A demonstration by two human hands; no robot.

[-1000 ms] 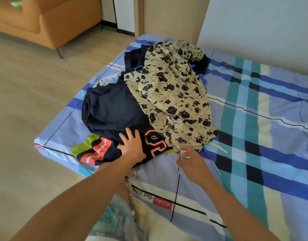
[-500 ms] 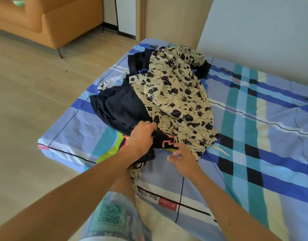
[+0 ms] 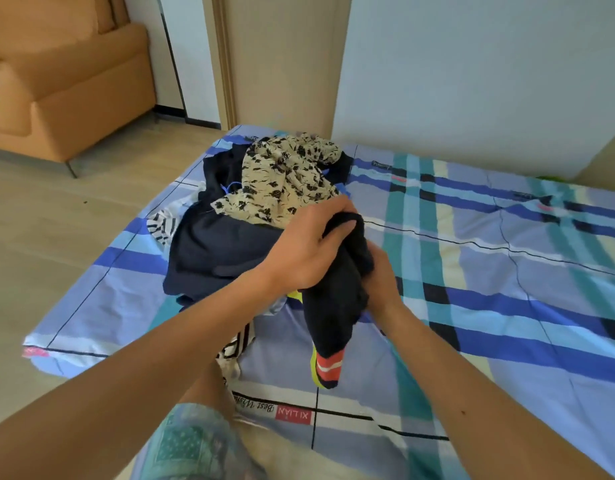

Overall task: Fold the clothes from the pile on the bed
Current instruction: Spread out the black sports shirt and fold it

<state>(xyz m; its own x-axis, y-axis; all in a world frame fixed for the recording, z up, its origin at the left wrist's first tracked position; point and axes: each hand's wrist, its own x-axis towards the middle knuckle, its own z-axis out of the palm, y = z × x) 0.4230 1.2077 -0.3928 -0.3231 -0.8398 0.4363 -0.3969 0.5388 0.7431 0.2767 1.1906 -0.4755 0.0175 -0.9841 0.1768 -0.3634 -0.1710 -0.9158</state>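
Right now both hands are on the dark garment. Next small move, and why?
Probably lift the dark garment clear and carry it right onto the bare plaid sheet. The left hand and right hand hold it bunched at the top, its striped cuff hangs loose, and the floral garment crowds the pile behind.

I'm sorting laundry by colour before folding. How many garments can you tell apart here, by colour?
Dark navy garment with orange and yellow trim, held up in both hands: 1
Dark navy garment in the pile: 1
Cream floral garment: 1
Black-and-white striped garment: 1
Total: 4 visible; more may be hidden.
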